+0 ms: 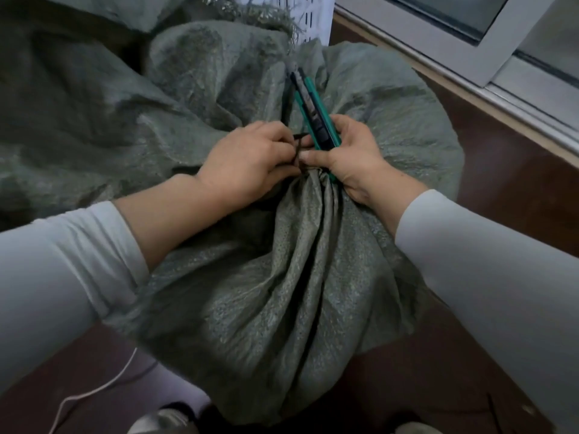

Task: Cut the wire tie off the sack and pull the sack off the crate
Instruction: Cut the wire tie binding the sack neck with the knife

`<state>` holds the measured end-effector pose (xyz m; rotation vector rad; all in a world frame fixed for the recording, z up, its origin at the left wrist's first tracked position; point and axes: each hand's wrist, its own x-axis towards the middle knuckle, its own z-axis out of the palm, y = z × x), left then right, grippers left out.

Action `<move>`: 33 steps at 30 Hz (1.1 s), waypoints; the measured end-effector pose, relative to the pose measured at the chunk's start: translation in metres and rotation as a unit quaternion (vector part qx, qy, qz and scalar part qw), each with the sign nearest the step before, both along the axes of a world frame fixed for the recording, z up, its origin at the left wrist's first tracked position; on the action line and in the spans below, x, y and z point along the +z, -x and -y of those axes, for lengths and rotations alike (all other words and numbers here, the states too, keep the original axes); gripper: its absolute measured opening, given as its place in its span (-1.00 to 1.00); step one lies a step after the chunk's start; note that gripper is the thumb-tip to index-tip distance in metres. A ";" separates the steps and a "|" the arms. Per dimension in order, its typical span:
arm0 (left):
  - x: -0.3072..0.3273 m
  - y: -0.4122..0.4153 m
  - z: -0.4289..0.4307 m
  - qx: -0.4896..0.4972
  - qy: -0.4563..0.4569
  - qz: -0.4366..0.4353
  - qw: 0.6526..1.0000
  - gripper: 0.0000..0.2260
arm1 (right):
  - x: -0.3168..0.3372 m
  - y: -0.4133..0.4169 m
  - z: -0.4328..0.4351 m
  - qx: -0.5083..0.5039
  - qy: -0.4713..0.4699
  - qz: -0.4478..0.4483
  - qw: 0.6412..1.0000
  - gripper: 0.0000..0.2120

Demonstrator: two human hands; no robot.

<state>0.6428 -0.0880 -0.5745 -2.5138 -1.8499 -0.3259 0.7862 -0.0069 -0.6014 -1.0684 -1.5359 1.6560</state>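
Note:
A grey-green woven sack (pixel 282 292) stands in front of me, its neck gathered into a tight bunch at the middle. A dark wire tie (pixel 297 151) wraps that neck. My left hand (pixel 247 161) pinches the tie's loose ends with its fingertips. My right hand (pixel 351 158) grips a green utility knife (pixel 313 111), which points away from me and up, and its thumb presses at the tie. The crate is hidden inside the sack.
More grey-green sacks (pixel 78 104) lie piled at the left and back. A white slotted crate (pixel 300 17) shows at the top. A sliding door frame (pixel 470 51) runs along the right over the dark brown floor (pixel 501 183). A white cable (pixel 94 393) lies at the lower left.

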 end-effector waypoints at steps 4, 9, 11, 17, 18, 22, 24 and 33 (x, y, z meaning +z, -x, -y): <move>-0.002 0.006 -0.003 0.122 -0.034 0.125 0.984 -0.60 | 0.004 -0.001 0.007 0.009 -0.012 -0.002 1.000 -0.62; -0.001 0.010 -0.017 0.231 0.001 0.181 0.956 -0.73 | 0.002 0.001 0.012 0.028 -0.070 0.097 0.992 -0.42; -0.002 0.010 -0.019 0.243 0.015 0.186 0.952 -0.71 | -0.001 0.002 0.011 0.022 -0.090 0.120 0.988 -0.46; -0.007 0.010 -0.021 0.279 0.032 0.212 0.936 -0.72 | -0.002 0.005 0.013 0.004 -0.061 0.094 0.994 -0.49; -0.008 0.010 -0.023 0.285 0.035 0.214 0.934 -0.73 | -0.002 0.006 0.013 0.001 -0.062 0.097 0.993 -0.48; -0.014 0.006 -0.029 0.314 0.056 0.214 0.923 -0.78 | -0.007 0.007 0.014 -0.004 -0.067 0.110 0.992 -0.44; -0.015 0.007 -0.031 0.302 0.078 0.216 0.925 -0.76 | -0.009 0.005 0.013 -0.009 -0.058 0.111 0.992 -0.46; 0.002 0.010 -0.022 0.253 0.252 0.308 0.882 -0.75 | -0.013 0.006 0.013 -0.019 -0.062 0.107 0.992 -0.54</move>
